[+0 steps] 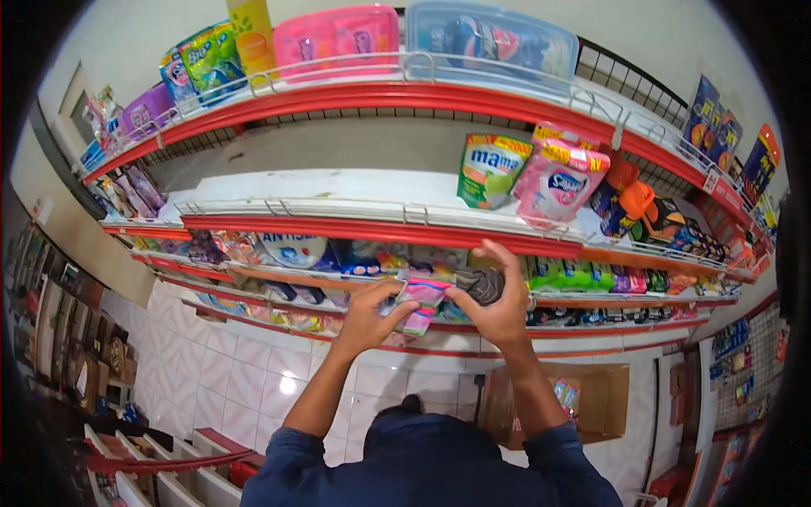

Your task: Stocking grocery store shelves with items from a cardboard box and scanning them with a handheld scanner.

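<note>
My left hand (374, 317) holds the left side of a small pink plastic packet (424, 298) between thumb and fingers. My right hand (500, 298) has its thumb at the packet's upper right edge and also holds a crumpled dark grey cloth (479, 285) against the palm. Both hands are in front of the lower shelves, just under a red shelf edge (380, 229). On the white shelf above stand a green refill pouch (492, 171) and pink refill pouches (562, 182).
Plastic tubs, a pink one (336, 41) and a blue one (491, 47), stand on the top shelf. Wire rails line the shelf fronts. An open cardboard box (602, 405) with some packets is on the tiled floor at the right. Wooden-edged racks (158, 469) stand lower left.
</note>
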Demonstrator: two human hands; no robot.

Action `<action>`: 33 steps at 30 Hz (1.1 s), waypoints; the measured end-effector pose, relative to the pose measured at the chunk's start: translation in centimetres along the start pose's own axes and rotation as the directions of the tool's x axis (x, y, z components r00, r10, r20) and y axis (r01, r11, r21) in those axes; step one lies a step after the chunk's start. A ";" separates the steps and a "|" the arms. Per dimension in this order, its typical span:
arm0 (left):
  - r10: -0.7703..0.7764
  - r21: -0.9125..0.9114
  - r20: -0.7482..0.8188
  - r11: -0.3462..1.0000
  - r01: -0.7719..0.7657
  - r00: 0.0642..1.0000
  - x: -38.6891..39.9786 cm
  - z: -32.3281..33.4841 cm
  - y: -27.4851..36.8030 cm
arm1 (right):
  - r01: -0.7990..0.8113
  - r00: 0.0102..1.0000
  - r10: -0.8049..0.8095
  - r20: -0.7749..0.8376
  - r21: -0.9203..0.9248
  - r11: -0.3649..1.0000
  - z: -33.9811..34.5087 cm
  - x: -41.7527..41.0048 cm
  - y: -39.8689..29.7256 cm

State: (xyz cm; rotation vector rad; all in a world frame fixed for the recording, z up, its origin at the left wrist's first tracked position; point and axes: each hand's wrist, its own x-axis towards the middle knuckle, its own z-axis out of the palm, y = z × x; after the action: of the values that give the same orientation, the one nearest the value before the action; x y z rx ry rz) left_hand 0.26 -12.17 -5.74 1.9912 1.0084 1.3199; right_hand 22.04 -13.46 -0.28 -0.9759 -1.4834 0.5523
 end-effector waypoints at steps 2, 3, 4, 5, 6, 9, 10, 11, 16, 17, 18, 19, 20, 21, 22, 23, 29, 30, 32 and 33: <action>0.094 0.089 -0.020 0.992 -0.092 0.995 2.0 -2.4 1.0 | 0.183 0.978 -0.197 -0.075 -0.158 0.970 0.6 1.6 -1.3; 0.182 0.135 0.000 0.974 -0.180 0.983 2.8 -3.5 1.4 | 0.220 0.967 -0.236 -0.094 -0.158 0.963 0.8 2.4 -1.8; 0.266 0.177 0.027 0.948 -0.266 0.964 3.7 -4.4 1.8 | 0.297 0.955 -0.293 0.048 -0.191 0.936 0.9 3.2 -2.1; 0.308 0.218 0.069 0.923 -0.316 0.949 4.6 -5.1 2.1 | 0.376 0.921 -0.339 0.191 -0.214 0.902 0.9 4.0 -2.4; 0.358 0.214 0.057 0.907 -0.362 0.932 5.3 -5.4 2.3 | 0.465 0.866 -0.389 0.314 -0.218 0.858 1.1 4.7 -2.7; 0.330 0.176 -0.091 0.934 -0.311 0.940 7.5 -6.4 3.0 | 0.521 0.843 -0.438 0.313 -0.267 0.811 1.4 7.0 -3.7; 0.312 0.181 -0.101 0.940 -0.291 0.945 8.6 -6.6 3.1 | 0.549 0.829 -0.475 0.295 -0.276 0.789 1.6 7.8 -4.2; 0.414 0.264 -0.172 0.893 -0.364 0.894 9.7 -6.8 3.1 | 0.561 0.822 -0.481 0.306 -0.285 0.777 1.7 8.5 -4.6; 0.477 0.394 -0.374 0.858 -0.329 0.796 13.2 -7.9 2.6 | 0.694 0.623 -0.751 0.219 -0.597 0.402 3.1 11.7 -4.8; 0.389 0.360 -0.414 0.900 -0.245 0.823 13.5 -8.1 2.2 | 0.693 0.583 -0.783 0.215 -0.635 0.341 3.7 12.2 -4.3; 0.404 0.364 -0.415 0.895 -0.259 0.815 13.6 -8.1 1.8 | 0.669 0.570 -0.795 0.209 -0.680 0.300 4.2 12.5 -3.6; 0.365 0.378 -0.348 0.898 -0.227 0.864 13.4 -8.2 1.4 | 0.683 0.547 -0.809 0.215 -0.674 0.283 4.6 12.6 -2.9; 0.323 0.396 -0.280 0.897 -0.198 0.904 13.3 -8.3 0.9 | 0.658 0.660 -0.683 0.313 -0.680 0.324 5.0 12.6 -2.1; 0.261 0.410 -0.204 0.898 -0.160 0.944 13.2 -8.5 0.4 | 0.630 0.744 -0.532 0.404 -0.689 0.358 5.3 12.6 -1.4; 0.271 0.412 -0.217 0.896 -0.164 0.938 13.0 -8.7 -0.1 | 0.572 0.820 -0.277 0.501 -0.719 0.394 5.4 12.6 -0.9; 0.298 0.475 -0.112 0.854 -0.212 0.948 12.7 -8.9 -0.5 | 0.597 0.800 -0.354 0.484 -0.702 0.390 5.4 12.6 -0.4; 0.287 0.603 0.114 0.741 -0.295 0.951 11.9 -9.1 -1.5 | 0.596 0.792 -0.503 0.345 -0.611 0.520 4.7 11.6 -0.4; 0.284 0.600 0.123 0.742 -0.300 0.951 11.9 -8.9 -1.4 | 0.604 0.783 -0.535 0.317 -0.596 0.530 4.6 11.1 -0.5; 0.402 0.599 0.040 0.723 -0.344 0.915 11.8 -8.3 -1.3 | 0.632 0.755 -0.592 0.281 -0.551 0.544 4.0 9.5 -0.4; 0.436 0.600 0.007 0.718 -0.353 0.900 11.7 -7.8 -1.4 | 0.661 0.727 -0.637 0.256 -0.509 0.551 3.6 8.2 -0.2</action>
State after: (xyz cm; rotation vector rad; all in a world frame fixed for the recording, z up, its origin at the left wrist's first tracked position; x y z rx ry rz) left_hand -4.56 -1.51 2.25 2.7482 1.2090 1.5021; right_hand 19.06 -6.14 3.88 -0.7525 -1.9582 -0.4713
